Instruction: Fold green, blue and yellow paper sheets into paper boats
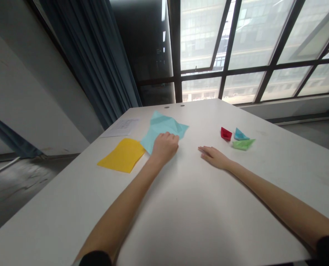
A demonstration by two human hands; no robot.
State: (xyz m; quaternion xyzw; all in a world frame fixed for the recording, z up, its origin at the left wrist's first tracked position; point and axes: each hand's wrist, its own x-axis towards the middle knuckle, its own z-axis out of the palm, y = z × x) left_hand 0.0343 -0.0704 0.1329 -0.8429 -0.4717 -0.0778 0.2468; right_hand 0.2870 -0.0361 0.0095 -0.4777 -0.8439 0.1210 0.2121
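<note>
My left hand [166, 147] has its fingers curled closed at the near edge of a light blue sheet of paper [164, 125]. Creases run across that sheet, and its far corner is lifted off the table. To the left lies a yellow sheet of paper [122, 155]. My right hand [214, 157] rests flat on the table with its fingers stretched out, holding nothing. Beyond it, to the right, sit three small folded paper boats: a red one [226, 134], a blue one [241, 135] and a green one [243, 144].
Everything lies on a white table [181, 214]. A printed white sheet [122, 128] is at the far left edge. Two round dark spots mark the table's far end. Behind stand a blue curtain [95, 55] and dark-framed windows [203, 37].
</note>
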